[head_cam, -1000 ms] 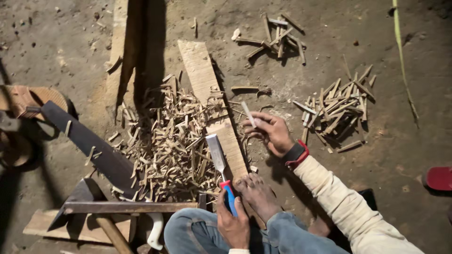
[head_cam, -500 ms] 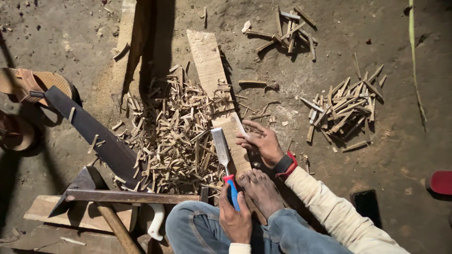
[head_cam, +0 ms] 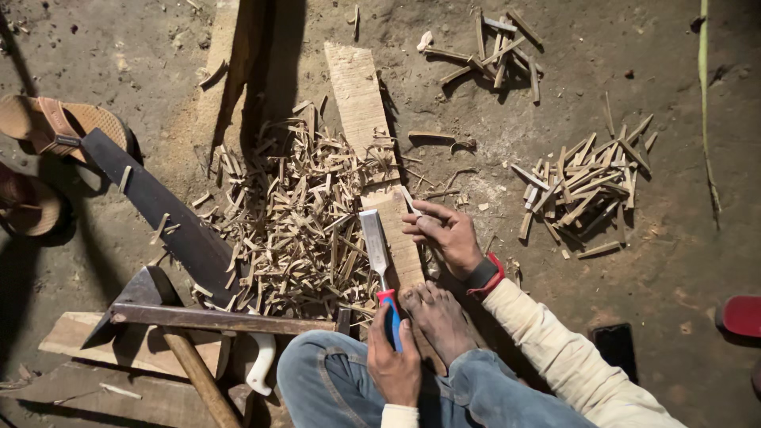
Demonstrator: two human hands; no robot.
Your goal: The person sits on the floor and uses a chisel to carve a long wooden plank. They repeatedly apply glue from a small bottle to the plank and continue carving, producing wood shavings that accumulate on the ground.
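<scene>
the person sits on the dirt floor (head_cam: 127,71) in blue jeans, with one bare foot (head_cam: 436,321) pressed on the near end of a wooden plank (head_cam: 372,143). the left hand (head_cam: 394,366) is wrapped tight around the red and blue handle of a chisel (head_cam: 379,265). its flat metal blade points away and lies on the plank. the right hand (head_cam: 445,234), with a dark watch on a red band at the wrist, pinches a thin little wood stick (head_cam: 408,200) in its fingertips, just beside the chisel blade. the stick's end seems to rest on the plank, but it is too small to be sure.

to the left, an axe-like tool (head_cam: 198,325) rests on some boards, and a big dark blade (head_cam: 158,210) with a white handle lies next to it. a big heap of wood shavings (head_cam: 293,222) covers the floor by the plank. farther right is a small pile of cut sticks (head_cam: 583,186), and another pile (head_cam: 495,51) lies at the far end. two sandals (head_cam: 55,127) sit at the far left.
</scene>
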